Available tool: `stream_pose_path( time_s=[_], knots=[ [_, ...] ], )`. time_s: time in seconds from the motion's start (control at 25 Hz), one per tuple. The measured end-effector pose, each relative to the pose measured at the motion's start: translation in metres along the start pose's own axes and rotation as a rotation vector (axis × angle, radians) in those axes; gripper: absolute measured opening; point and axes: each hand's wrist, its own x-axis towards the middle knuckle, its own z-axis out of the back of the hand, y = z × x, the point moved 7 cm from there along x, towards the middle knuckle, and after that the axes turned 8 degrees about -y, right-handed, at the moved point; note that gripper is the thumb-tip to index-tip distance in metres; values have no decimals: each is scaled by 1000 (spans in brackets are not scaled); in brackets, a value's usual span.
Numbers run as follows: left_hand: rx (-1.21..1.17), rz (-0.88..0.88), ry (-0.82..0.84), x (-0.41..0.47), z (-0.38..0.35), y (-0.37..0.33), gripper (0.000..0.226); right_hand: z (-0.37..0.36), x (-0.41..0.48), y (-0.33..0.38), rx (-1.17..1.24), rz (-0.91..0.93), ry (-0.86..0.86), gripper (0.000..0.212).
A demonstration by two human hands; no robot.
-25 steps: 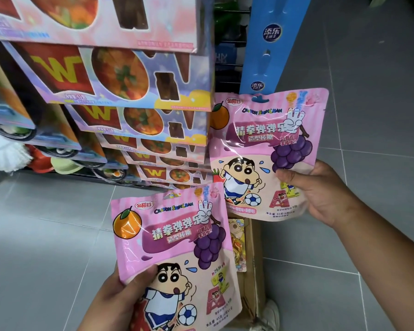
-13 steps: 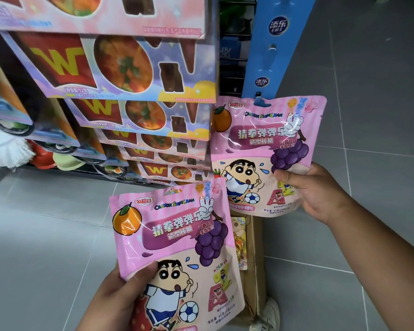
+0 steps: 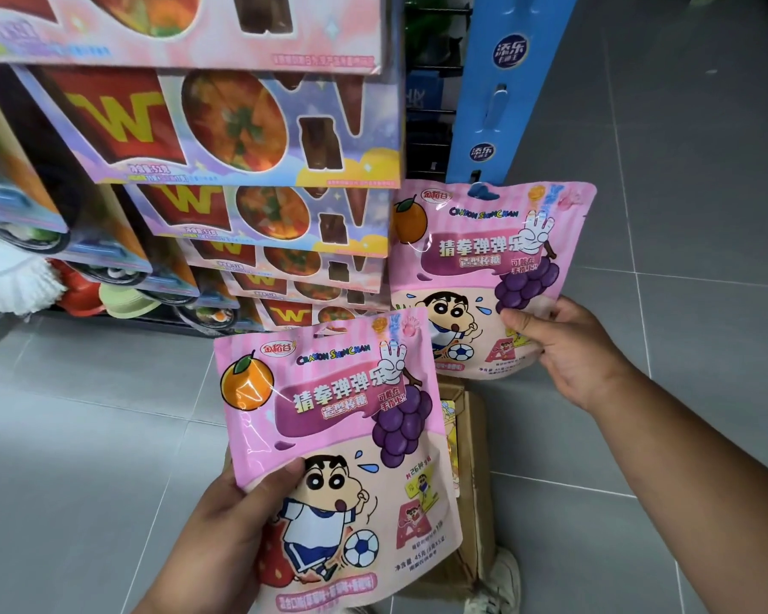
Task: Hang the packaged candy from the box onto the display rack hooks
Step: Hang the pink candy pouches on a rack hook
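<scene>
- One pink candy pouch, the left pouch (image 3: 338,436), is pinched by the left hand (image 3: 222,538). The thumb lies on the front at the lower left corner and the fingers are hidden behind. The pouch waits low, with its hang hole well above the grip.
- Behind and below that grip, a cardboard box (image 3: 477,480) stands on the floor with more candy packets showing inside.
- A second pouch, the right pouch (image 3: 475,268), is pinched by the right hand (image 3: 573,347) at its lower right edge, thumb in front, fingers behind.
- Straight above that grip, the right pouch's top hole meets the lowest hook (image 3: 484,190) of a blue hanging strip (image 3: 502,90). Blue shows through the hole, so it looks threaded, but I cannot tell whether it is fully seated.
- The step in hand appears to be hanging the right pouch. Next, the right hand likely needs to confirm the hole is seated and let go. The left pouch then needs lifting to a free hook higher on the strip.
</scene>
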Motion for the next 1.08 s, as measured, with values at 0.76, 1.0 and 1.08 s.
stream_pose_path(
  time_s=[0.76, 1.0, 1.08],
  knots=[
    [145, -86, 301, -18, -88, -67, 24, -18, -130, 42, 59, -35, 172, 73],
    [142, -90, 371, -17, -129, -65, 34, 5, -131, 68, 65, 1, 78, 59],
    [156, -84, 369, -18, -138, -58, 22, 15, -129, 71, 79, -10, 37, 45]
  ],
)
